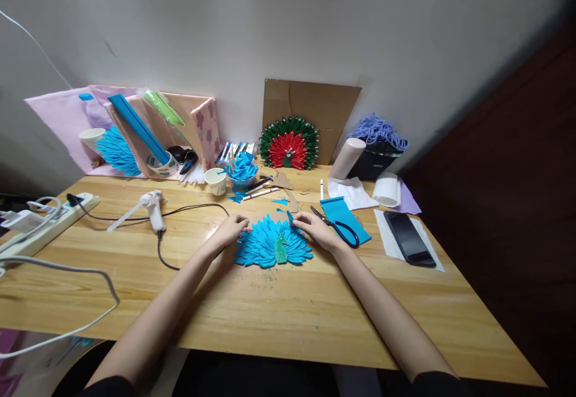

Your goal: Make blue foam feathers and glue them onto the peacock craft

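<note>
A blue paper peacock [261, 244] with layered pointed feathers and a green body [281, 249] lies flat on the wooden table. Beside its upper left edge is my left hand [232, 230], fingers drawn together; whether they pinch anything or just touch the feathers is hidden. My right hand [314, 229] hovers at the upper right edge, pinching a small blue paper piece [290, 217] between thumb and finger. Just right of that hand, black-handled scissors [337, 228] rest partly on a blue paper sheet [348, 220].
A glue gun [155, 208] with its cord sits left, near a power strip [49, 229]. Behind are a paper cup [216, 182], a bowl of blue paper pieces [242, 172], pens [261, 193] and a red-green peacock [289, 144] against cardboard [310, 100]. A phone [409, 238] lies right.
</note>
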The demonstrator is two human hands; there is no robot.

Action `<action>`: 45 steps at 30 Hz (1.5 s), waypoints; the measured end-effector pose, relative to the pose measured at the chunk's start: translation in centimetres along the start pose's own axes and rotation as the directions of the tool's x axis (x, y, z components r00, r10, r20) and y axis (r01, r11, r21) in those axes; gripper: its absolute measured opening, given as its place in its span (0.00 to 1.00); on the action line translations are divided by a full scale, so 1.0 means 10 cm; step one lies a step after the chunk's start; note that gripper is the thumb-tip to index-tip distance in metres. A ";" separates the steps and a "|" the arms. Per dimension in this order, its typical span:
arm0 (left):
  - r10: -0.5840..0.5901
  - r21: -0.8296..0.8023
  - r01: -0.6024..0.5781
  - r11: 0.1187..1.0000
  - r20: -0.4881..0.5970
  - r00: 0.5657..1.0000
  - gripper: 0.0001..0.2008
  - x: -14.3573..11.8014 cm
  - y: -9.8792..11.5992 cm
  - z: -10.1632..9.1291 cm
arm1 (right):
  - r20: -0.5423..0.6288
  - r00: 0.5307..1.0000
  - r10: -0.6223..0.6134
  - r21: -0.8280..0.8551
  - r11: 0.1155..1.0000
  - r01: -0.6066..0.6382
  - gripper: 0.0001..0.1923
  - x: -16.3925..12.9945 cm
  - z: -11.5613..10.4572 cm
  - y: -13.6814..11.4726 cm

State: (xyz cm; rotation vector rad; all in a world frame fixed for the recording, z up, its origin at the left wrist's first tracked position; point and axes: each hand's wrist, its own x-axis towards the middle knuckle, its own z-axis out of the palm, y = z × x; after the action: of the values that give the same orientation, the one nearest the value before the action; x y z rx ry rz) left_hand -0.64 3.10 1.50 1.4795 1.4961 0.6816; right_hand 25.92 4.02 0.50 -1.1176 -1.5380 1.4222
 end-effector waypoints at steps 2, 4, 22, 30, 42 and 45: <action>0.013 0.004 -0.014 1.000 0.042 0.999 0.14 0.04 0.05 0.00 | -0.029 1.000 -0.003 0.028 1.000 0.004 0.13 -0.02 0.00 0.02; 0.030 -0.001 -0.030 1.000 0.062 0.998 0.15 0.07 0.07 -0.01 | -0.038 0.999 0.003 0.059 0.998 -0.001 0.13 -0.04 0.01 0.04; 0.299 0.234 -0.298 0.925 0.032 0.954 0.16 0.07 0.01 -0.05 | -0.079 0.996 -0.041 -0.056 0.998 0.036 0.11 -0.12 0.10 -0.10; 0.562 0.419 -0.576 0.702 0.171 0.809 0.08 -0.17 0.19 0.27 | -0.069 0.992 0.108 0.012 0.994 -0.107 0.11 -0.04 0.21 -0.02; 0.534 0.327 -0.570 0.754 0.202 0.821 0.05 -0.11 0.11 0.36 | -0.048 0.995 0.092 -0.021 0.995 -0.093 0.10 0.05 0.28 0.06; 0.540 0.302 -0.576 0.759 0.202 0.817 0.05 -0.10 0.08 0.38 | -0.017 0.996 0.087 -0.048 0.995 -0.088 0.10 0.05 0.28 0.08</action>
State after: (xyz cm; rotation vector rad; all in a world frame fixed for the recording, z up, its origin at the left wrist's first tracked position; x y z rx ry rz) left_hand 2.89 1.47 0.73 2.2554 1.1197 0.6861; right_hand 23.24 3.52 -0.61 -1.2361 -1.5374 1.4378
